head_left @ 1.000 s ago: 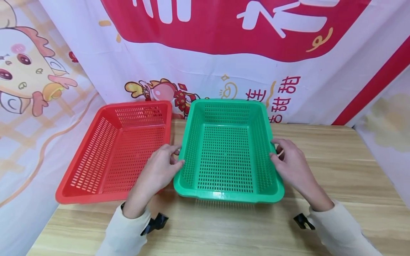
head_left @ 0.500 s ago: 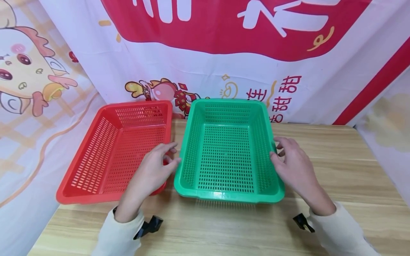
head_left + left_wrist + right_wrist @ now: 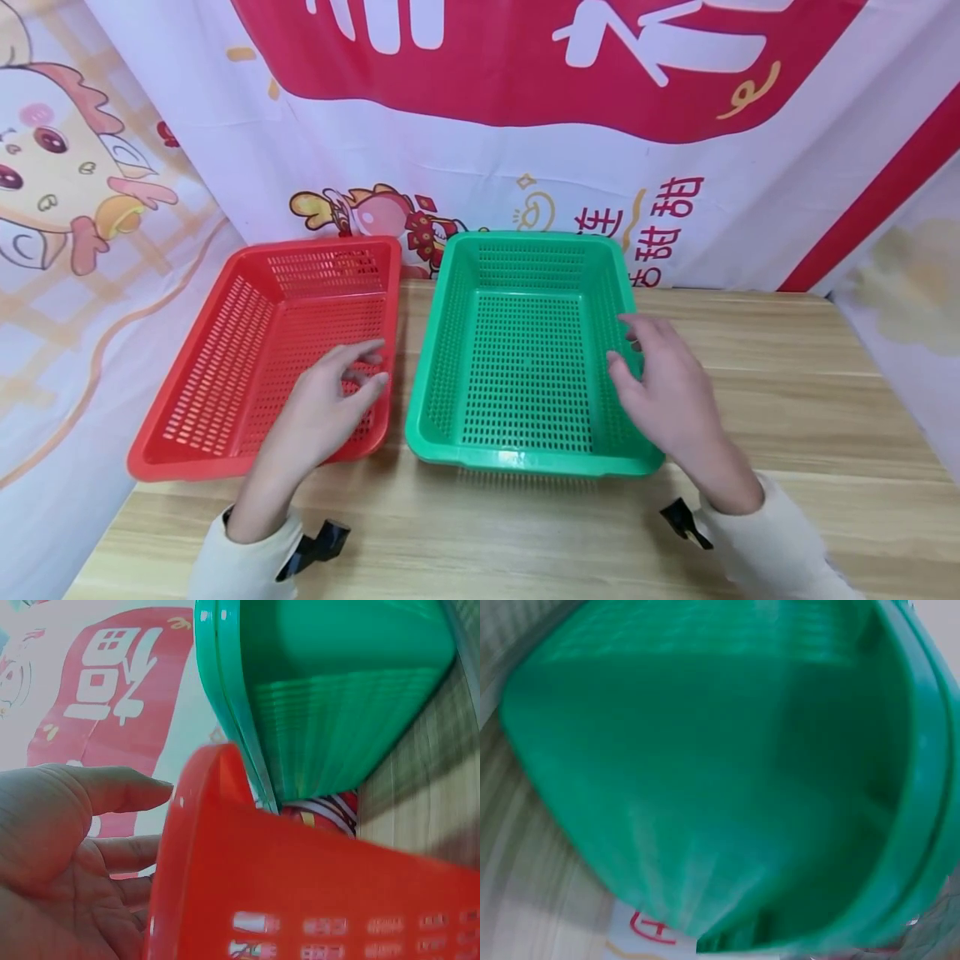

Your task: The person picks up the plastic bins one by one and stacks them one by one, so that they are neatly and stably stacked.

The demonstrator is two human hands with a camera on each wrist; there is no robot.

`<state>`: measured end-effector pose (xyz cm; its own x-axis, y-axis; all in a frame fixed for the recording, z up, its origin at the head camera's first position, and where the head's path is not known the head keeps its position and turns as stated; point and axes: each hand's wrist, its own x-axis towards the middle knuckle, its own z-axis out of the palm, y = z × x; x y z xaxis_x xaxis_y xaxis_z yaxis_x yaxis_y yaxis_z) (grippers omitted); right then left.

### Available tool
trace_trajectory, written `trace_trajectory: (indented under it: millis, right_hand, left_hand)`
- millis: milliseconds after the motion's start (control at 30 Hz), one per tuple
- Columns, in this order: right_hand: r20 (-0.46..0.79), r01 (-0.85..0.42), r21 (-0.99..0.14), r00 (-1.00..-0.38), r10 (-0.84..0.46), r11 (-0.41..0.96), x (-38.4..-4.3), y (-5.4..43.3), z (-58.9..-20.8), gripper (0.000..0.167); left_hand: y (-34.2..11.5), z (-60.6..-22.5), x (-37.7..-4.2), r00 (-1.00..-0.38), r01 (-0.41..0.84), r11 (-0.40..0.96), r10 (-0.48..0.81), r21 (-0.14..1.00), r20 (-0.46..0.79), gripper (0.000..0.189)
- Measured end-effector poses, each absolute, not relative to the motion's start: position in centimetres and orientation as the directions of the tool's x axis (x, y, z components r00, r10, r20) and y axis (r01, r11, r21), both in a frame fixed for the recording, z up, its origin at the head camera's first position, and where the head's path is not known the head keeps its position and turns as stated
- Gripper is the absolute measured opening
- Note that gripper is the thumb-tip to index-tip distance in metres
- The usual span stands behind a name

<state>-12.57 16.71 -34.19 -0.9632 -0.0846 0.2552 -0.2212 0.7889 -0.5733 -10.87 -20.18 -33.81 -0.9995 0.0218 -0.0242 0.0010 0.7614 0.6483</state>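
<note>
A green perforated plastic basket (image 3: 517, 460) stands upright on the table. To its left is a red basket (image 3: 198, 465) of the same kind, with a narrow gap between their rims. My left hand (image 3: 318, 404) hovers by the red basket's right side, fingers loosely bent and holding nothing. In the left wrist view, thumb and fingers of this hand (image 3: 64, 859) are spread beside the red rim (image 3: 184, 847). My right hand (image 3: 667, 392) is over the green basket's right rim, fingertips inward, gripping nothing. Two rim edges (image 3: 922, 750) show on the green side in the right wrist view.
Pale wood-grain table (image 3: 787, 400) extends to the right and in front of the baskets. A printed cloth backdrop (image 3: 465, 150) hangs close behind them, and another patterned cloth (image 3: 97, 333) borders the left side.
My left hand has drawn away from the green basket's left rim, moving left over the red basket. My right hand has let go of the right rim and shifted slightly inward. Both baskets stay put.
</note>
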Motion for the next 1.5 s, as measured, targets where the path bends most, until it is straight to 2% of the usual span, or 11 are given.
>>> trace_trajectory:
  millis: [467,867,1300,1500]
  right_hand:
    - [0.327,-0.331,-0.602,-0.932,-0.154,0.726,-11.8,11.6,-34.2,0.045]
    - [0.278,-0.355,-0.716,-0.935,-0.221,0.601,-10.7,6.2,-34.4,0.050]
    - [0.195,-0.289,-0.884,-0.942,-0.273,0.366,-10.6,1.1,-33.8,0.050]
    - [0.151,-0.229,-0.940,-0.944,-0.292,0.253,-10.7,-1.2,-33.8,0.050]
  left_hand:
    - [-24.4,-34.5,-9.1,-0.999,-0.005,0.791,-0.030,0.612,0.032,0.049]
    - [-28.9,-34.9,-7.9,-0.990,0.003,0.841,-0.073,0.541,0.119,0.047]
    - [-33.6,-35.0,-7.8,-0.973,0.038,0.855,-0.088,0.517,0.216,0.044]
    - [-35.6,-34.9,-7.5,-0.967,-0.019,0.857,-0.146,0.514,0.207,0.045]
